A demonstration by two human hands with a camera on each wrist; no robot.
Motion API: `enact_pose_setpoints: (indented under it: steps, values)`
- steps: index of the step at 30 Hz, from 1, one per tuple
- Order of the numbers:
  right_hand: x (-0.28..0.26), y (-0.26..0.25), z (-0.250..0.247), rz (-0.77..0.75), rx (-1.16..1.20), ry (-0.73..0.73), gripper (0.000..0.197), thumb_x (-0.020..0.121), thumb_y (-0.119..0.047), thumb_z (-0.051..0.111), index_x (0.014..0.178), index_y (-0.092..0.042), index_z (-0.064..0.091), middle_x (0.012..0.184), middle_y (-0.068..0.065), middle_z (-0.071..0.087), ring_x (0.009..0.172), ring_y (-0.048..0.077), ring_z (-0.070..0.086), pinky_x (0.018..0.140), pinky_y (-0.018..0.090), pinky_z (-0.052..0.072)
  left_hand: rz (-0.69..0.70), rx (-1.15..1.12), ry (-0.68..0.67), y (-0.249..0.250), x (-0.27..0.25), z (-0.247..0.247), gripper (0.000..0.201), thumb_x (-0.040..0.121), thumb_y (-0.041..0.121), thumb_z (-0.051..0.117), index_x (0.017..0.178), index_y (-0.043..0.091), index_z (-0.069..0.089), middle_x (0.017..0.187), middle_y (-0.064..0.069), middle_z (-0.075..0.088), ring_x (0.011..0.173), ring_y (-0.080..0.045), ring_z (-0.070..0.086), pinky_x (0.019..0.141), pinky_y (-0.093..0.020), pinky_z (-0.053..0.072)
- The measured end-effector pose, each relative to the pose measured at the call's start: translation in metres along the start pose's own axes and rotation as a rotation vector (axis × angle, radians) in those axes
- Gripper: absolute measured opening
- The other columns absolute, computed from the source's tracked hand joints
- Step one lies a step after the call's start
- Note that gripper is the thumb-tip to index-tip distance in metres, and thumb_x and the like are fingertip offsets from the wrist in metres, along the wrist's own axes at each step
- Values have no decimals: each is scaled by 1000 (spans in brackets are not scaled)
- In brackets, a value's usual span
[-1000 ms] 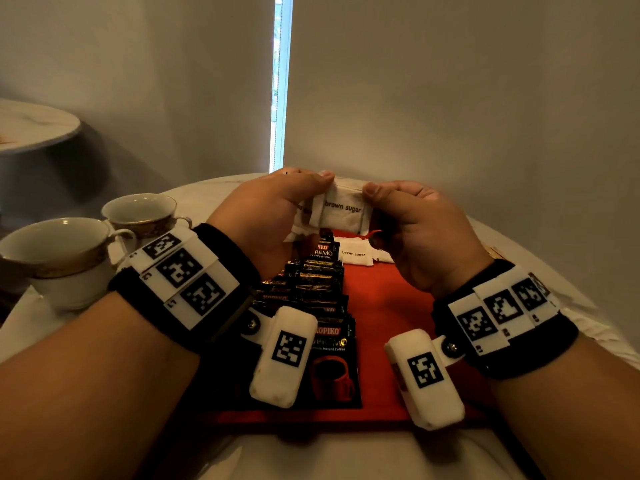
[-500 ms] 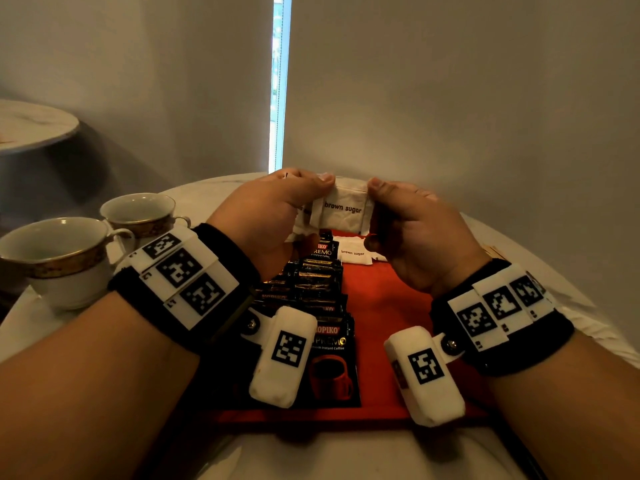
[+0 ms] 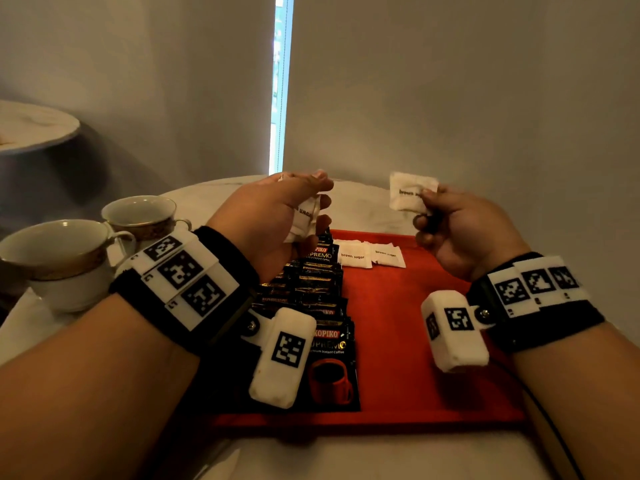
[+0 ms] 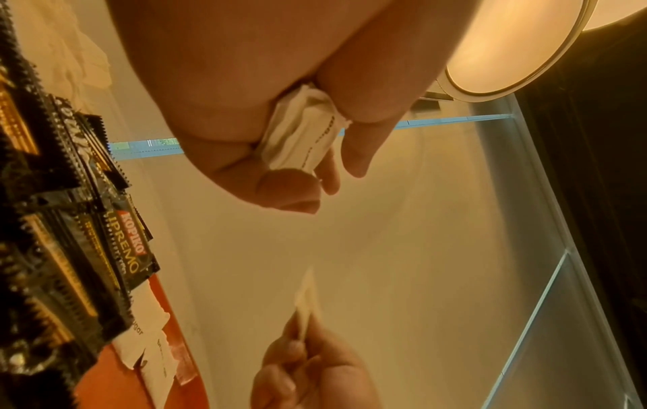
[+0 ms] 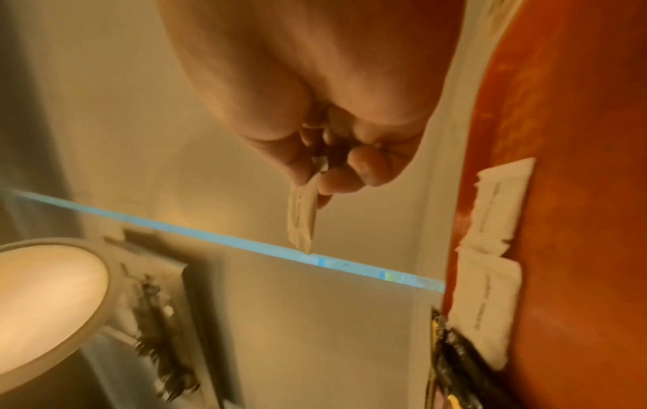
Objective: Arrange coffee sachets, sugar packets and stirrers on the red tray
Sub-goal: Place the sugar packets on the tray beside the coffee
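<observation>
A red tray [image 3: 408, 341] lies on the white table in front of me. Down its left side runs an overlapping row of black coffee sachets [image 3: 311, 299] [image 4: 70, 249]. Two white brown sugar packets [image 3: 369, 254] [image 5: 486, 249] lie side by side at the tray's far edge. My left hand [image 3: 277, 209] hovers above the far end of the sachet row and grips a small bunch of white sugar packets [image 3: 304, 220] [image 4: 301, 135]. My right hand [image 3: 457, 230] is raised over the tray's far right and pinches one sugar packet [image 3: 410, 192] [image 5: 301, 218] by its edge. No stirrers are visible.
Two white cups with gold bands [image 3: 62, 258] [image 3: 145, 213] stand on the table left of the tray. A grey wall rises close behind and to the right. A second round table [image 3: 31, 126] stands at the far left. A black cable [image 3: 554, 427] runs by my right forearm.
The hands were together, both holding the sugar packets. They have drawn apart: the right hand has pulled one packet off to the right, and the left keeps the others.
</observation>
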State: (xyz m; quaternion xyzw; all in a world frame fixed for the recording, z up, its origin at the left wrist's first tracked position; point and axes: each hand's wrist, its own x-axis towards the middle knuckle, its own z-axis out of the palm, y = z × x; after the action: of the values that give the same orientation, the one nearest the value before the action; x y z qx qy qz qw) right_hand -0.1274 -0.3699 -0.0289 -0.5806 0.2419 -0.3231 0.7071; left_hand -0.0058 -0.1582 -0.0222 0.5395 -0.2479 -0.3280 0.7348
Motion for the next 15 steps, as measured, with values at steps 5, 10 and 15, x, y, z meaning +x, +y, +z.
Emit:
enact_pose_setpoints:
  steps: [5,10,15]
  values:
    - [21,26,-17,183,-28,82,8,99,-11,49,99,-10,57,80,4,53,51,9,44,37,18,25,-10,-14,-8,-1,1,-1,20,99,34,61,102,16,69,90,-1,65,71,-14,62,50,-23,45]
    - [25,43,-27,344,-169,17,30,99,-7,48,128,-2,55,82,8,58,52,9,40,36,17,23,-12,-16,2,1,1,-2,20,99,35,60,100,17,70,89,0,66,71,-14,62,51,-20,45]
    - [31,46,-28,395,-242,41,37,100,-5,49,136,1,52,86,8,60,49,7,40,34,17,26,-22,-17,-3,-2,2,-2,21,98,35,61,101,17,70,94,-1,66,73,-15,62,50,-22,46]
